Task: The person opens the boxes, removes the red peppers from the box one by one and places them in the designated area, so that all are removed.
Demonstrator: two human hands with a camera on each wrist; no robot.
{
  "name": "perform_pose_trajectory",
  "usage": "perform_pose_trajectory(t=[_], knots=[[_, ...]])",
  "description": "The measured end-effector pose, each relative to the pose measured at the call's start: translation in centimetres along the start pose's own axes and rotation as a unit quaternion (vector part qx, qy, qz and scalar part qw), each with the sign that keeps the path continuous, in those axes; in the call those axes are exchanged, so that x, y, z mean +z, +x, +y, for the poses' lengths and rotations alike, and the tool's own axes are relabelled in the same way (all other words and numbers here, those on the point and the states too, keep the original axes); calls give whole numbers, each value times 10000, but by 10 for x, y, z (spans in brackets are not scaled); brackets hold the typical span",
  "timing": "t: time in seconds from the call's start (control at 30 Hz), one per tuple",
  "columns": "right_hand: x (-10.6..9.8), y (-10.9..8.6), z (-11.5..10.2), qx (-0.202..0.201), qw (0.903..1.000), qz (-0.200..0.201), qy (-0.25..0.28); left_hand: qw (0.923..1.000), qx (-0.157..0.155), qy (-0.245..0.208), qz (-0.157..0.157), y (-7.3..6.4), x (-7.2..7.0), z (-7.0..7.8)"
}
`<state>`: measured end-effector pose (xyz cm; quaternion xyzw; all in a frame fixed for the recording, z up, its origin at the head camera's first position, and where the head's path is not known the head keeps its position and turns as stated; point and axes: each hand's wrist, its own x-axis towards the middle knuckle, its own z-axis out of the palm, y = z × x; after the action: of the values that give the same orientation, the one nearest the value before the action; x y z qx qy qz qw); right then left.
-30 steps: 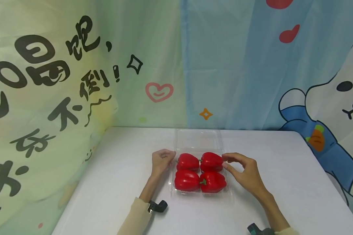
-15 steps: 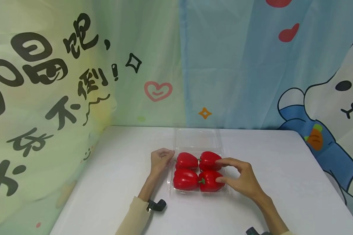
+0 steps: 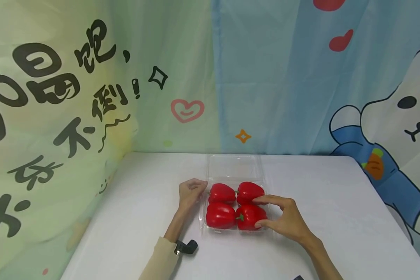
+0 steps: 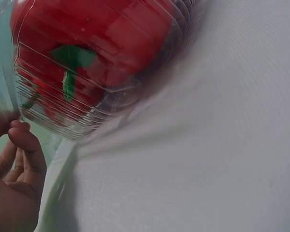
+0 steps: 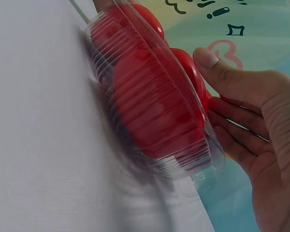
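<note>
Several red bell peppers fill a clear plastic clamshell box (image 3: 211, 230), two at the back and two at the front. My left hand (image 3: 191, 193) pinches the box's left rim between thumb and fingers, as the left wrist view shows. A pepper with a green stem (image 4: 72, 63) shows through the ribbed wall there. On the right, my right hand (image 3: 283, 216) holds the front right pepper (image 3: 248, 217), thumb at its near side and forefinger at its far side. In the right wrist view the thumb (image 5: 208, 59) lies against the pepper above the box rim.
The clear lid (image 3: 233, 166) lies folded back behind the peppers. Everything rests on a white table (image 3: 154, 175). A printed curtain (image 3: 262, 77) hangs along the table's back edge. A dark wrist camera (image 3: 186, 247) sits on the left wrist.
My right hand has moved from the back right pepper towards me, to the front right one, and spans it between thumb and forefinger. The left hand stays at the box rim.
</note>
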<state>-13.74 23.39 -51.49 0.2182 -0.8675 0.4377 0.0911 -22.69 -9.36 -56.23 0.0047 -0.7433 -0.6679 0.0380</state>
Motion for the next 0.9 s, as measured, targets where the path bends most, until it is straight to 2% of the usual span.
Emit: perform_pose_trajectory(t=[0.2, 0.43, 0.63, 0.9], knots=[[4, -2, 4, 42, 9998, -77, -179, 10000, -42, -33, 2, -1, -1, -1], [5, -1, 3, -106, 9987, -87, -492, 9997, -119, -209, -38, 2, -1, -1], [4, 0, 0, 41, 9984, -391, -417, 9993, -185, -324, -70, 1, -1, -1], [3, 1, -3, 125, 9973, -590, -408, 9987, -135, -475, -157, 2, -1, -4]])
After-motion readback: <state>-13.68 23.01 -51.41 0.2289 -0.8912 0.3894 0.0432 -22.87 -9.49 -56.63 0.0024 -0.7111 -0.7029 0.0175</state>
